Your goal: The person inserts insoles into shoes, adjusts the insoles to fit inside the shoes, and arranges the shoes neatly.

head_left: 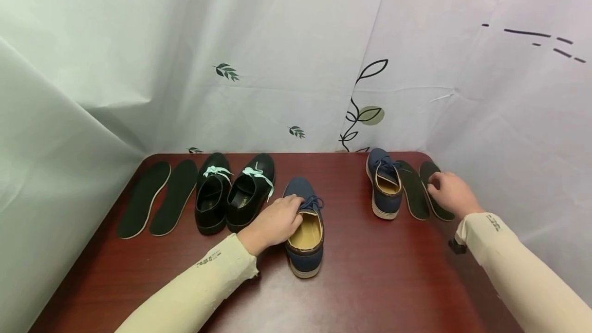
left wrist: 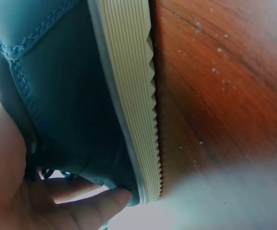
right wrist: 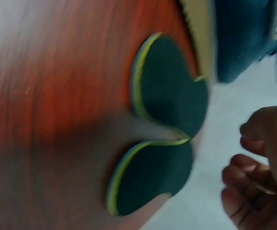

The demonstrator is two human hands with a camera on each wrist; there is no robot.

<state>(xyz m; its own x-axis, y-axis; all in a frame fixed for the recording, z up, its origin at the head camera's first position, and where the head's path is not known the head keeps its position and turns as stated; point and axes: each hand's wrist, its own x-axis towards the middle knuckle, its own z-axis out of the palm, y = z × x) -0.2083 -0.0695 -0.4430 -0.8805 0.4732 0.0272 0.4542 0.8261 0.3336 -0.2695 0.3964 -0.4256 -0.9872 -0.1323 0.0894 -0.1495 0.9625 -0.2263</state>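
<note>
My left hand (head_left: pixel 274 221) grips a navy lace-up shoe (head_left: pixel 306 262) by its laced upper, thumb near the opening. In the left wrist view, fingers (left wrist: pixel 95 203) wrap over the toe end of that shoe (left wrist: pixel 66 105), whose ribbed cream sole stands along the wood. The right hand (head_left: pixel 453 192) hovers with loosely bent fingers and nothing in them, over the outer of two dark insoles (head_left: pixel 430 169). Beside it lies the inner insole (head_left: pixel 414 197). The matching navy shoe (head_left: pixel 387 204) stands left of these insoles, toe toward the wall.
Left of the gripped shoe stands a pair of black shoes (head_left: pixel 211 209) with mint laces. Two larger dark insoles (head_left: pixel 145 197) lie at the far left of the red-brown table (head_left: pixel 351 281). A white printed cloth (head_left: pixel 287 40) hangs behind and along the sides.
</note>
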